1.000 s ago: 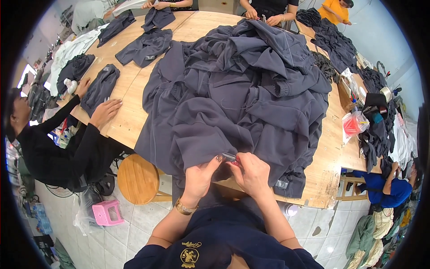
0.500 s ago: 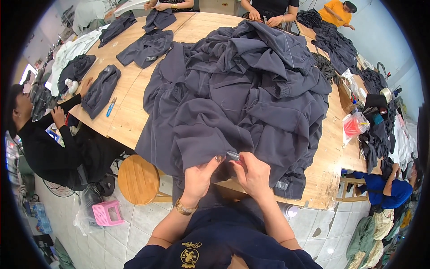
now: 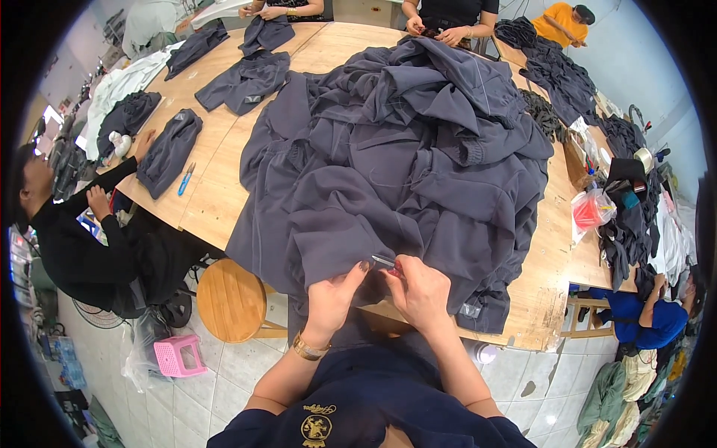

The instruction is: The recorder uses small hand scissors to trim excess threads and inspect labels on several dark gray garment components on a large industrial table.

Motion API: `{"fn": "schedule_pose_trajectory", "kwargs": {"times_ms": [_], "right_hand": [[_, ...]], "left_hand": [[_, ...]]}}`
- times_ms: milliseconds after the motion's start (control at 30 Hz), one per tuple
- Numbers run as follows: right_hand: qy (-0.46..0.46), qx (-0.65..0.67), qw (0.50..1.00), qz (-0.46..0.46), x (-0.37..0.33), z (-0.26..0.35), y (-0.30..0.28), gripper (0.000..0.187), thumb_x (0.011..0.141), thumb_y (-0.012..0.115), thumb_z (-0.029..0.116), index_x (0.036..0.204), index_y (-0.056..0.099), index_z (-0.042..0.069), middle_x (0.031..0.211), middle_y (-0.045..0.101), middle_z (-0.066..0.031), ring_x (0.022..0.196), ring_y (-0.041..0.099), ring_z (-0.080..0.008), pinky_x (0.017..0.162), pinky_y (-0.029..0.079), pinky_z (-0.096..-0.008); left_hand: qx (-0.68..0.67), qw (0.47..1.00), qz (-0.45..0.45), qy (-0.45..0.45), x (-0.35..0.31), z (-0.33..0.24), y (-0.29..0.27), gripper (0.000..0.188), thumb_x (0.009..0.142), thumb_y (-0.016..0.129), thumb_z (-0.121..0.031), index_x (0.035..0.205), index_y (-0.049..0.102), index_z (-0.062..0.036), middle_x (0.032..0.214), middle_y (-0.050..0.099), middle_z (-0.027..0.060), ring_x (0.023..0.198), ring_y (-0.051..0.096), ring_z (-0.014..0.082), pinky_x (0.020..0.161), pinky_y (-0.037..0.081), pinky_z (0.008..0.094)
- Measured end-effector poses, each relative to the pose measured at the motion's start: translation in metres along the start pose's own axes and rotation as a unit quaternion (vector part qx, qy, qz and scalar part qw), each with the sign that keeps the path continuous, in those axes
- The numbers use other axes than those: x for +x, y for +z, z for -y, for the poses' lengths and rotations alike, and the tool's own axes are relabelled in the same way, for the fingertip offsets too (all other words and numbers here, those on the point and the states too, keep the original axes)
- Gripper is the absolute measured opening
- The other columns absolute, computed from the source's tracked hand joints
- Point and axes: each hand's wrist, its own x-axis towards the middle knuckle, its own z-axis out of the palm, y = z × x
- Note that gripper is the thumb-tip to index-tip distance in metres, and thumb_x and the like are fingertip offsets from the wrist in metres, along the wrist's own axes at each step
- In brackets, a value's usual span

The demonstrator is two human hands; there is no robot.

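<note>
A big heap of dark grey garments (image 3: 388, 153) covers the middle of the table and hangs over its near edge. At that edge my left hand (image 3: 331, 293) pinches a fold of one garment between thumb and fingers. My right hand (image 3: 423, 293) is closed around small thread snips (image 3: 385, 260), whose metal blades point left toward my left thumb. A bit of red handle shows at my right fingers. The blade tips lie close to the pinched cloth; whether they touch it I cannot tell.
Blue-handled snips (image 3: 187, 179) lie on the wooden table (image 3: 216, 201) to the left, beside a folded dark garment (image 3: 170, 153). Co-workers sit or stand around the table. A round wooden stool (image 3: 230, 300) and a pink plastic stool (image 3: 179, 355) stand at lower left. A bagged red drink (image 3: 592, 209) is at right.
The snips in my right hand have turned slightly, their blades now nearer my left thumb. At the far side, a co-worker's hands have shifted.
</note>
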Motion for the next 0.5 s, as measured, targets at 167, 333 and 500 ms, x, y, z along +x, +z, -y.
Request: {"fn": "schedule_pose_trajectory", "kwargs": {"times_ms": [167, 333, 500], "right_hand": [[-0.011, -0.012, 1.0, -0.012, 0.0001, -0.0012, 0.0018, 0.021, 0.076, 0.07, 0.019, 0.086, 0.057, 0.005, 0.067, 0.056, -0.0066, 0.053, 0.056, -0.0224, 0.049, 0.042, -0.0308], [-0.001, -0.005, 1.0, 0.003, 0.0002, 0.0009, 0.0016, 0.022, 0.075, 0.071, 0.014, 0.089, 0.058, 0.003, 0.07, 0.059, -0.0092, 0.055, 0.058, -0.0238, 0.051, 0.044, -0.0309], [0.14, 0.147, 0.979, -0.009, -0.0007, 0.0023, 0.0026, 0.021, 0.079, 0.068, 0.02, 0.088, 0.058, 0.004, 0.069, 0.059, -0.0087, 0.053, 0.058, -0.0247, 0.048, 0.044, -0.0321]], "left_hand": [[0.061, 0.998, -0.006, 0.007, -0.0013, 0.0008, -0.002, 0.02, 0.086, 0.059, 0.005, 0.106, 0.058, 0.0044, 0.104, 0.061, 0.0055, 0.093, 0.059, 0.0111, 0.083, 0.047, 0.0239], [0.045, 0.999, -0.007, -0.001, -0.0016, 0.0028, -0.0029, 0.021, 0.085, 0.06, 0.005, 0.106, 0.059, 0.0044, 0.103, 0.061, 0.0054, 0.092, 0.059, 0.0112, 0.083, 0.047, 0.0237], [0.042, 0.999, -0.004, 0.006, -0.0019, 0.0025, -0.0019, 0.022, 0.085, 0.06, 0.005, 0.107, 0.058, 0.0044, 0.105, 0.061, 0.0057, 0.094, 0.058, 0.0116, 0.084, 0.047, 0.024]]}}
